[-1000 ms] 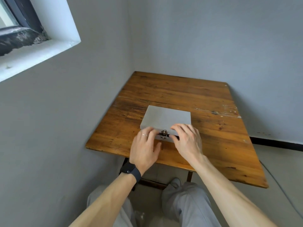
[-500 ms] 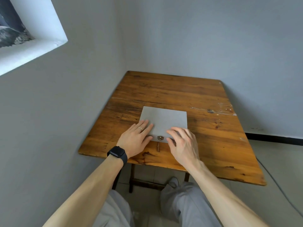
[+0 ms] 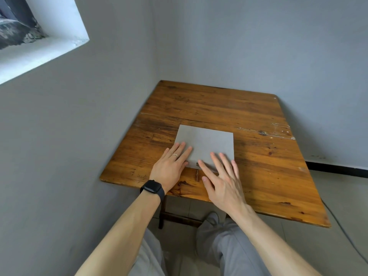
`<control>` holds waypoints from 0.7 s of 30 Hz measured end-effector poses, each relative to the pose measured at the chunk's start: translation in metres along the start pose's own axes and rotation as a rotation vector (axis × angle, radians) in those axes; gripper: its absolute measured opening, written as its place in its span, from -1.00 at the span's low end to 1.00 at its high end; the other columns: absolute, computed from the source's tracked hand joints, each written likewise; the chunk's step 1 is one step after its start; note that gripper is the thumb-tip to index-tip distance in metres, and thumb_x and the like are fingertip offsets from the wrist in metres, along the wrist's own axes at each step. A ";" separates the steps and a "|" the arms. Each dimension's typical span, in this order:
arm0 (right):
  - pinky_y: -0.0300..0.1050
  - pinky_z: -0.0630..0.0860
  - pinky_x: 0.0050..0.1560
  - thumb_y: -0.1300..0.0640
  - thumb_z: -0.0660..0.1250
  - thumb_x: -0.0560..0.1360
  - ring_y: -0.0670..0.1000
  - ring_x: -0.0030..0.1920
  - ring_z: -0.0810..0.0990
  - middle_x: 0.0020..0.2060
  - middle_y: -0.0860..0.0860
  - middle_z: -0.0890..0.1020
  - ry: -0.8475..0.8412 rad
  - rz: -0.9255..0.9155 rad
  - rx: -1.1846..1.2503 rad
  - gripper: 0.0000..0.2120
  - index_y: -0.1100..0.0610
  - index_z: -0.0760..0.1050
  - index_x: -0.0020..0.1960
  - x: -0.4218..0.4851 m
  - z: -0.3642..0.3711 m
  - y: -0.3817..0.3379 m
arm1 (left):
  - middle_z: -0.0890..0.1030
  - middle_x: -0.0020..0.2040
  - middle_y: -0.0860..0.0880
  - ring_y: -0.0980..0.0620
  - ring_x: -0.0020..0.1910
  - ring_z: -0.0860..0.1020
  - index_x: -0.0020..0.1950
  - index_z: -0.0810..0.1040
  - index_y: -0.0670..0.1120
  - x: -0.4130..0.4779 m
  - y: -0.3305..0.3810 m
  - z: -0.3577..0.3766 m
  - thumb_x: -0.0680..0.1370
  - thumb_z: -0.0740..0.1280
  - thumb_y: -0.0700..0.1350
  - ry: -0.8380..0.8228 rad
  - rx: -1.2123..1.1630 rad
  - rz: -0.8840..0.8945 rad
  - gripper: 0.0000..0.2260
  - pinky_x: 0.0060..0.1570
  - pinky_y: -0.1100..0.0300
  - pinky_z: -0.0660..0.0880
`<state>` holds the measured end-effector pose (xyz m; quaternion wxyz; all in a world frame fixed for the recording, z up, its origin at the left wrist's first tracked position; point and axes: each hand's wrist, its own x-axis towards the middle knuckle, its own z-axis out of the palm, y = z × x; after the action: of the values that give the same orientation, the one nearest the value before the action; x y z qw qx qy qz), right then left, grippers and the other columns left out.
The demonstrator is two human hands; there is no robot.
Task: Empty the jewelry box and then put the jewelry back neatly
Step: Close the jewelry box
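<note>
Box (image 3: 209, 142) shut on table (image 3: 219, 104); left hand (image 3: 171, 166) flat on lid, fingers straight, together; right hand (image 3: 223, 180) over clasp (image 3: 197, 164), fingers spread.

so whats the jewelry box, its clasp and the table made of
Jewelry box: flat matte grey, no grain or sheen; painted wood or covered board, can't tell which. Clasp: small, dull brassy glint, probably metal. Table: wooden planks, with visible grain and seams under a glossy orange-brown varnish, scratched and worn.
</note>
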<state>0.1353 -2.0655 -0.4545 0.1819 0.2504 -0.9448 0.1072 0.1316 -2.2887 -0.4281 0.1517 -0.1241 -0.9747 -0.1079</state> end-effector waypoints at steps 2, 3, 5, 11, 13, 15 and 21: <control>0.21 -0.09 0.57 -0.15 0.05 0.66 0.13 0.62 -0.03 0.61 0.06 0.13 -0.041 -0.030 -0.038 -0.51 -0.20 0.15 0.58 -0.001 0.000 0.003 | 0.23 0.59 -0.07 -0.06 0.60 0.13 0.60 0.21 0.00 0.000 -0.001 0.001 0.70 0.19 -0.05 -0.012 0.000 -0.005 -0.54 0.53 0.01 0.05; 0.21 -0.10 0.57 -0.17 0.03 0.66 0.13 0.62 -0.05 0.62 0.05 0.11 -0.056 -0.040 -0.051 -0.51 -0.21 0.15 0.58 -0.002 -0.001 0.004 | 0.22 0.60 -0.07 -0.06 0.60 0.13 0.60 0.21 0.01 0.000 0.000 0.001 0.70 0.18 -0.04 -0.014 -0.002 -0.008 -0.54 0.53 0.01 0.05; 0.22 -0.09 0.57 -0.20 0.00 0.66 0.12 0.62 -0.07 0.62 0.05 0.09 -0.072 -0.041 -0.064 -0.51 -0.23 0.14 0.58 -0.003 -0.001 0.005 | 0.23 0.59 -0.07 -0.05 0.59 0.13 0.60 0.21 0.01 -0.001 0.001 0.001 0.70 0.19 -0.04 -0.012 -0.002 -0.016 -0.54 0.53 0.03 0.04; 0.28 -0.06 0.55 -0.27 -0.01 0.66 0.13 0.62 -0.12 0.63 0.01 -0.01 -0.096 -0.035 -0.113 -0.59 -0.29 0.45 0.39 -0.003 -0.001 0.005 | 0.09 0.63 0.02 0.03 0.62 -0.01 0.64 0.07 0.08 0.000 0.003 0.002 0.72 0.09 0.02 -0.076 0.010 -0.069 -0.52 0.56 -0.02 -0.01; 0.27 -0.07 0.55 -0.27 -0.01 0.66 0.12 0.62 -0.12 0.63 0.00 -0.02 -0.091 -0.023 -0.117 -0.59 -0.29 0.46 0.38 -0.003 -0.002 0.004 | -0.02 0.64 0.05 0.04 0.62 -0.09 0.64 -0.08 0.09 -0.004 0.007 0.002 0.70 0.08 0.07 -0.107 0.018 -0.121 -0.45 0.57 -0.14 0.01; 0.28 -0.06 0.55 -0.27 -0.01 0.65 0.12 0.62 -0.12 0.63 0.00 -0.02 -0.085 -0.003 -0.110 -0.59 -0.29 0.46 0.38 -0.004 -0.002 0.003 | -0.16 0.63 0.06 0.03 0.61 -0.15 0.63 -0.26 0.07 -0.015 0.014 0.003 0.67 0.10 0.17 -0.093 -0.004 -0.252 -0.32 0.57 -0.16 -0.06; 0.28 -0.08 0.55 -0.29 -0.06 0.65 0.11 0.62 -0.13 0.63 -0.01 -0.02 -0.136 0.010 -0.119 -0.56 -0.29 0.45 0.39 -0.003 -0.004 0.000 | -0.15 0.64 0.03 0.00 0.62 -0.18 0.63 -0.26 0.03 -0.052 0.008 0.013 0.58 -0.16 0.40 -0.190 -0.009 -0.539 -0.26 0.55 -0.12 -0.22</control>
<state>0.1383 -2.0628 -0.4521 0.1312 0.2412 -0.9609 0.0345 0.1780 -2.2888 -0.4560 0.0248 0.1291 -0.9819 -0.1363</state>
